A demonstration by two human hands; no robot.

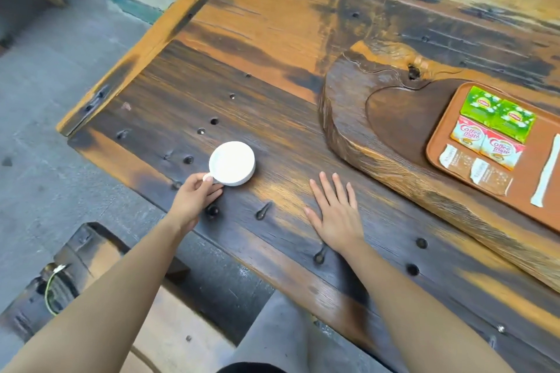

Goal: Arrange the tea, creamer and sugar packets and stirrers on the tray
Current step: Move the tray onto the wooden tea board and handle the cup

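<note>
This looks like a tea corner in a home or guesthouse, semi-outdoor — a heavy rustic table of scorched, orange-stained planks with bolt holes stands on bare grey concrete floor. Toward the table's right edge lies a carved wooden tea slab carrying a brown tray of tea bags, creamer and sugar packets — hospitality supplies. A white cup sits near the table's near-left corner, with a matching dark timber bench below.
</note>
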